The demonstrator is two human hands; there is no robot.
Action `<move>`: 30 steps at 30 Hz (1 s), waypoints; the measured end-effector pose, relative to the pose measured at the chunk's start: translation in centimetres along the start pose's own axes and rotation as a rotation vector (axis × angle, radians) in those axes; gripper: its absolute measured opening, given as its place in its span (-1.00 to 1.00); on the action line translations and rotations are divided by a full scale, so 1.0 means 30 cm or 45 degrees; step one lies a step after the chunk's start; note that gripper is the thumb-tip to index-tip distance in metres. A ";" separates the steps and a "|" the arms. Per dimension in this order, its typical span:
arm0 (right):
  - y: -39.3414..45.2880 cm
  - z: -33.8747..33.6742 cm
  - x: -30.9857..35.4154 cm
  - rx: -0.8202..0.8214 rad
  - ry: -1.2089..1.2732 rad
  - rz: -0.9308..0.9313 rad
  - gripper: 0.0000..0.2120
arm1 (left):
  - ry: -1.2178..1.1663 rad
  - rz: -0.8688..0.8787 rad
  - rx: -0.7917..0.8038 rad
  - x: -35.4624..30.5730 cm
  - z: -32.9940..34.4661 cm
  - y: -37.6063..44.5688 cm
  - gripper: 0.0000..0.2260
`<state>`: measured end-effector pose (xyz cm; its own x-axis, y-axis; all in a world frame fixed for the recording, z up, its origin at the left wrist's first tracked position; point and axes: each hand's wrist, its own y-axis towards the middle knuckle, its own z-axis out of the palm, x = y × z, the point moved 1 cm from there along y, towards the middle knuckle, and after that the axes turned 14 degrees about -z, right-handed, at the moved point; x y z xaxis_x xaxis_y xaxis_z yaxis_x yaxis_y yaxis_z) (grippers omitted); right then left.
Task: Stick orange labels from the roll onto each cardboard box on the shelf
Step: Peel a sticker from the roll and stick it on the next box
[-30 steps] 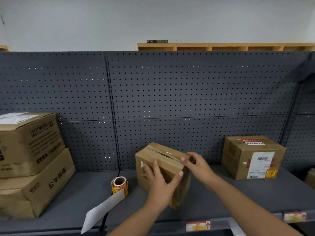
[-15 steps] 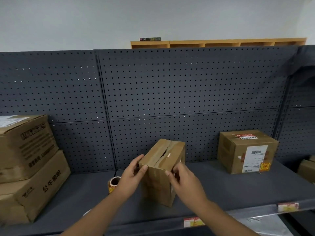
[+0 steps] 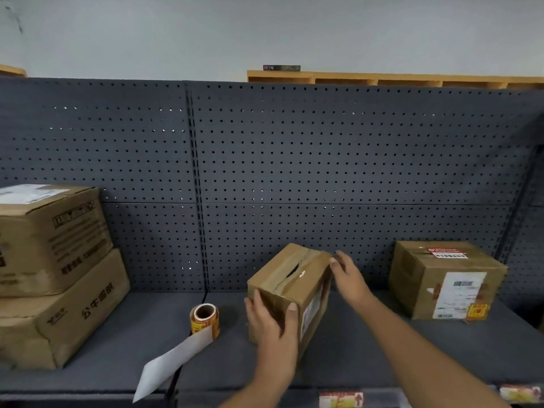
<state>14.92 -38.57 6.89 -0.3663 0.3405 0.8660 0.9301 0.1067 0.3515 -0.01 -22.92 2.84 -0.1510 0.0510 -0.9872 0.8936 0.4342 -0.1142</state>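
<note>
A small taped cardboard box point(image 3: 294, 275) stands turned at an angle in the middle of the grey shelf point(image 3: 368, 346). My left hand point(image 3: 272, 325) grips its near corner. My right hand point(image 3: 347, 275) rests on its far right top edge, fingers spread. The roll of orange labels point(image 3: 205, 319) stands to the left of the box, with a white strip of backing paper point(image 3: 173, 363) trailing over the shelf's front edge. A second box point(image 3: 444, 281) at the right carries a white shipping label and an orange label on its front.
Two larger cardboard boxes point(image 3: 53, 266) are stacked at the left end of the shelf. A dark pegboard wall point(image 3: 294, 160) backs the shelf. Price tags point(image 3: 341, 399) sit on the front rail.
The small box has been rotated and set further right. My left hand shifted from its left top corner to the near corner, and my right hand moved from its front to the far right edge.
</note>
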 end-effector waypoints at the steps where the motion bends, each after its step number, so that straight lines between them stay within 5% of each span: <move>1: 0.006 0.003 0.010 0.050 0.100 0.041 -0.47 | 0.007 0.002 0.012 -0.004 0.008 -0.001 -0.16; 7: -0.015 -0.011 -0.056 0.103 0.056 0.004 -0.40 | 0.096 0.013 0.088 -0.015 -0.035 0.072 -0.05; 13: -0.183 0.011 -0.041 -0.070 -0.052 -0.211 -0.84 | -0.032 0.010 0.200 -0.010 -0.157 0.205 -0.43; 21: -0.327 0.116 0.020 -0.263 -0.282 -0.263 -0.78 | 0.012 0.033 0.201 0.003 -0.237 0.315 -0.48; 26: -0.324 0.070 -0.028 -0.103 0.009 -0.221 -0.75 | 0.042 -0.022 0.239 0.034 -0.262 0.319 -0.55; 30: -0.305 0.054 -0.067 0.114 0.174 -0.108 -0.51 | 0.088 -0.019 0.271 0.063 -0.268 0.314 -0.69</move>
<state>7.19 -38.72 1.34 -0.4384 0.1973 0.8769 0.8921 0.2141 0.3978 4.72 -11.50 0.79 -0.1867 0.1110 -0.9761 0.9590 0.2364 -0.1565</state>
